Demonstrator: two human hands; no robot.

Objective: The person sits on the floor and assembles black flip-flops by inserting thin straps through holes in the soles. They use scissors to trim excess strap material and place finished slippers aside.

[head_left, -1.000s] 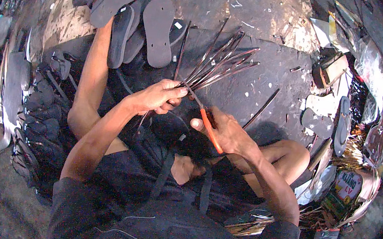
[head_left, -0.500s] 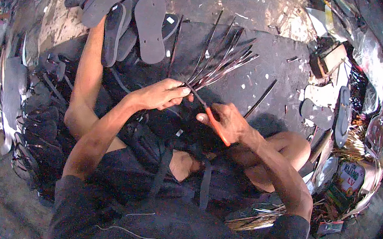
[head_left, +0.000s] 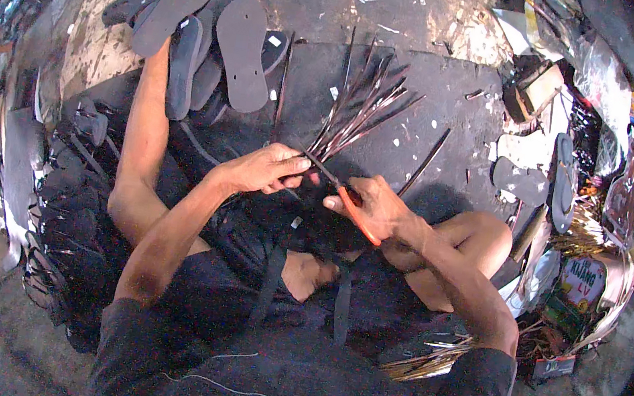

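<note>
My left hand (head_left: pixel 268 168) is closed in a pinch around the lower ends of a bundle of thin, dark, glossy strips (head_left: pixel 361 115). From my fingertips the strips fan out away from me. My right hand (head_left: pixel 377 208) is wrapped around the orange handle of a pair of scissors (head_left: pixel 353 210). Their narrow dark blades point left and reach the base of the bundle beside my left thumb; whether they are parted there I cannot make out. One loose dark strip (head_left: pixel 425 161) lies on the black mat beyond my right hand, and another (head_left: pixel 283 84) lies farther left.
Several dark grey sandal soles (head_left: pixel 243 46) are heaped at the far left, over my outstretched leg. The black mat (head_left: pixel 459 113) carries small white scraps. Off to the right are more sandals (head_left: pixel 563 182), a cardboard box (head_left: pixel 539 90), a tin (head_left: pixel 582 284) and bundles of straw-coloured strips (head_left: pixel 432 360).
Both hands and the bundle have dropped slightly toward me in the picture, and the strips fan a little differently. Each hand keeps its hold. A white scrap now shows left of the bundle.
</note>
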